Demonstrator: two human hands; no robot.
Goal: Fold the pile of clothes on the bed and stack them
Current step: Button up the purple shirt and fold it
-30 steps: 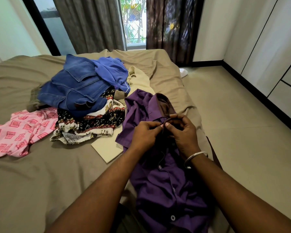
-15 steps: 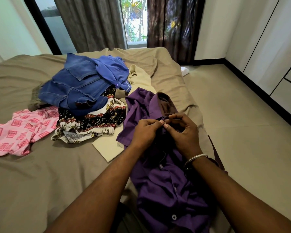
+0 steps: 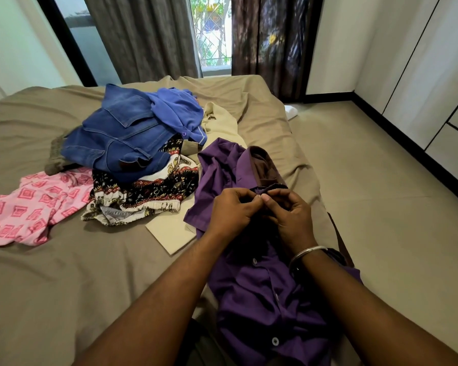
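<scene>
Both hands are covering the purple shirt (image 3: 262, 294) near its collar; the left hand (image 3: 232, 210) and right hand (image 3: 291, 217) are meeting there, so whatever they're pinching is too small and shadowed to make out. The forearms are hiding part of the shirt front, and its hem is running off the bottom edge. The pink patterned garment (image 3: 24, 210) is getting cut off by the left edge. The denim jacket (image 3: 117, 138) is burying most of the black-and-white printed piece (image 3: 148, 194) and an olive item (image 3: 54, 157) beneath it, type unclear. The cream cloth (image 3: 169, 233) is lying mostly under other clothes. A white object (image 3: 291, 111) on the floor past the bed is half hidden, unidentifiable.
</scene>
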